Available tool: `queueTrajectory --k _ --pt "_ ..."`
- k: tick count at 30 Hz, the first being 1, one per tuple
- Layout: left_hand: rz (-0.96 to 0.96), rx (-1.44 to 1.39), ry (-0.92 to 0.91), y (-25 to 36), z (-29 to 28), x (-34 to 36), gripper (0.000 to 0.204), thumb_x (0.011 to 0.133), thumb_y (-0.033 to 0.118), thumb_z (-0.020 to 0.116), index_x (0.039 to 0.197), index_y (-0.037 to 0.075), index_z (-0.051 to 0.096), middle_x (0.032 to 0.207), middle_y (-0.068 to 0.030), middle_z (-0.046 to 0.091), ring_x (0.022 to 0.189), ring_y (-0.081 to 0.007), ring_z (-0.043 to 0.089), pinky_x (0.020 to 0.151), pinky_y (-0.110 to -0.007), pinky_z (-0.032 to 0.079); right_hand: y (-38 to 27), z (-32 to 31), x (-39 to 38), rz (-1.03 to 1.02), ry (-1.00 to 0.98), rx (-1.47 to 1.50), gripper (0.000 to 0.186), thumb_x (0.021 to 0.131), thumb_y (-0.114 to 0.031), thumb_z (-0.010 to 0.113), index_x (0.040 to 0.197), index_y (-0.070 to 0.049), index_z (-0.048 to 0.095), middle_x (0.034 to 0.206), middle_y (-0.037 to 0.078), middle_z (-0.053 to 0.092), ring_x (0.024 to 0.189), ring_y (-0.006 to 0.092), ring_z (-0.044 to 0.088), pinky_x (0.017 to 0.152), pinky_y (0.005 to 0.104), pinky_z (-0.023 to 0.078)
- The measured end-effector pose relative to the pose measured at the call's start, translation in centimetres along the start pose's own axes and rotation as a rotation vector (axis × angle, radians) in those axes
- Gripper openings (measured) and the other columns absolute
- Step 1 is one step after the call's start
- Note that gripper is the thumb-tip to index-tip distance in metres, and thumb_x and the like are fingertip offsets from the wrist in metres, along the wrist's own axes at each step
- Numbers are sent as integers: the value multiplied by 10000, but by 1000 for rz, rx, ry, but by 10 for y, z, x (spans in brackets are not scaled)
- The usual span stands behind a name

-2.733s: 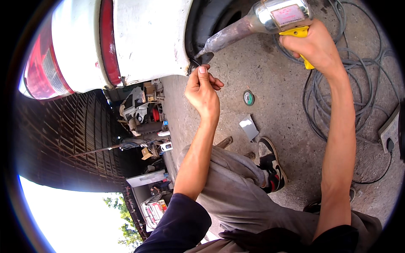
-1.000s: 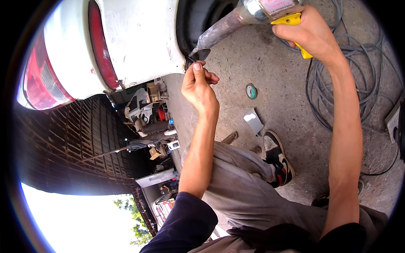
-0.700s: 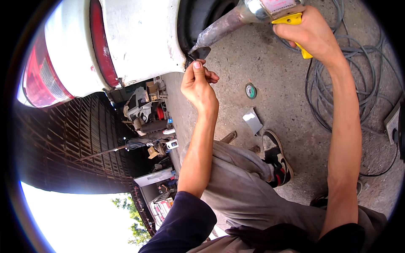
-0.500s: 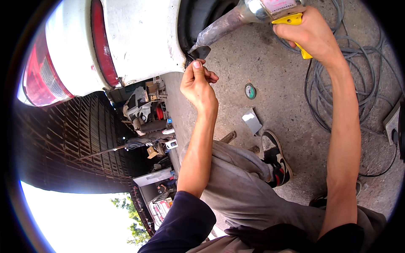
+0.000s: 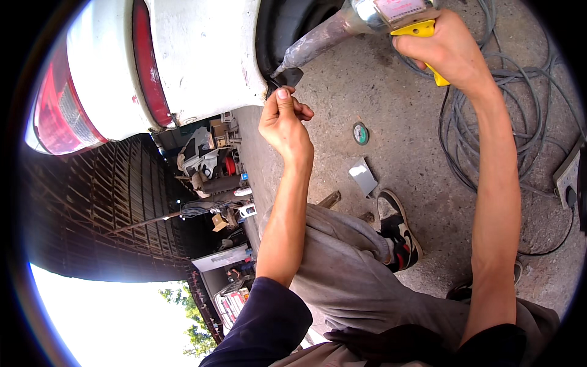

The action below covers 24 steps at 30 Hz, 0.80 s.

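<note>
My right hand is wrapped round the yellow handle of a hot-air gun with a long, stained metal barrel. Its narrow nozzle reaches down-left to the dark wheel-arch edge of a white car body panel. Just below the nozzle tip, my left hand pinches a thin dark rod between thumb and forefinger. The rod's upper end meets the panel's lower corner by a small black flap. Fingers hide the rest of the rod.
A coiled grey cable lies on the concrete at the right, near a power socket block. A round green-centred disc and a shiny grey plate lie between my forearms. My shoe is below them.
Almost nothing differs. Both hands, the gun and the floor items appear slightly farther left in the picture; the nozzle stays at the panel corner and both grips are unchanged.
</note>
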<state>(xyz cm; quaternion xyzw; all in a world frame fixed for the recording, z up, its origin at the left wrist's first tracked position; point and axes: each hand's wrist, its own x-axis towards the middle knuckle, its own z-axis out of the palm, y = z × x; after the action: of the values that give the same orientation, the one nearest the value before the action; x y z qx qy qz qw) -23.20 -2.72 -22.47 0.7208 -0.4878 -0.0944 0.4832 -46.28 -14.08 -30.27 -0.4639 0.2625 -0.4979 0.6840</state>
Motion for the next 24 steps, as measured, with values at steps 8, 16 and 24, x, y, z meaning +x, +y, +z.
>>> queueTrajectory --k 8,16,24 --pt "-3 -11 6 1 0 1 273 963 234 569 911 -27 627 628 -17 512 504 -122 538 469 -230 407 5 -2 0 -33 10 -30 129 688 -121 686 690 -30 595 609 -9 543 519 76 489 450 267 396" --pt "-3 -20 10 0 0 2 277 956 242 583 916 -29 625 637 -21 516 511 -130 540 472 -231 414 5 -2 2 -56 1 -56 143 688 -129 689 696 -26 590 621 -16 544 560 72 483 496 273 401" --pt "-4 -47 8 0 2 2 266 974 224 547 904 -20 630 613 -11 509 499 -111 537 469 -236 411 7 -4 2 -76 -9 -83 155 686 -140 687 690 -23 585 613 -13 542 556 78 484 492 279 398"
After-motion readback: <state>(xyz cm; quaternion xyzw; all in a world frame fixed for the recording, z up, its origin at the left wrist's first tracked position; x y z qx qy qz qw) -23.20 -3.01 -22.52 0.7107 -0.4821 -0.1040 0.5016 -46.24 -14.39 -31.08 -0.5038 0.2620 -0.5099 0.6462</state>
